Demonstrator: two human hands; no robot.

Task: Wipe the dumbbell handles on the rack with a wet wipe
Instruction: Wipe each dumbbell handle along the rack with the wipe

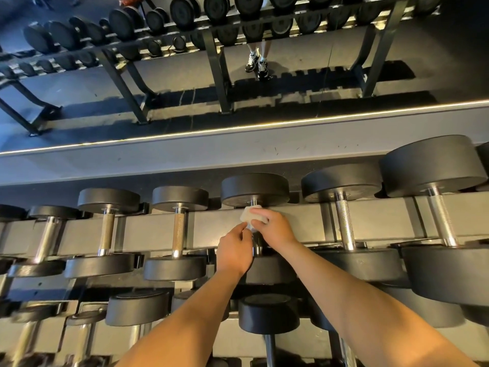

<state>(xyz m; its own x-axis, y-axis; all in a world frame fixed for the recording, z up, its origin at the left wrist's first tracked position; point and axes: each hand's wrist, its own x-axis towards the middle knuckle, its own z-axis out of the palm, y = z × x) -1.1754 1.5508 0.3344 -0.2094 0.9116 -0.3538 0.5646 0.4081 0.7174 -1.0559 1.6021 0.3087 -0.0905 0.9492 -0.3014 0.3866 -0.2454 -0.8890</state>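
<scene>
Dumbbells (341, 181) on grey rack (211, 221), mirror (185, 88) behind, left grip (234, 250) and right grip (275, 226) pinching wet wipe (247, 216) round handle (257, 246)

Two-tier rack (211, 222) carrying rows of black-headed dumbbells. On the upper tier the dumbbells are lying crosswise and side by side, each one spanning the grey beams with one head hanging on the near side and the other on the far side. Head size is increasing from left to right: the small dumbbell (47, 235) is sitting at the left, the bronze-handled dumbbell (178, 231) right of it, the central dumbbell (255, 189) next, and the largest dumbbell (434, 165) at the right edge. On the lower tier, nearer the viewer, further dumbbells are resting in the same direction, among them the lower dumbbell (268, 312), its far head showing below the central one.
</scene>
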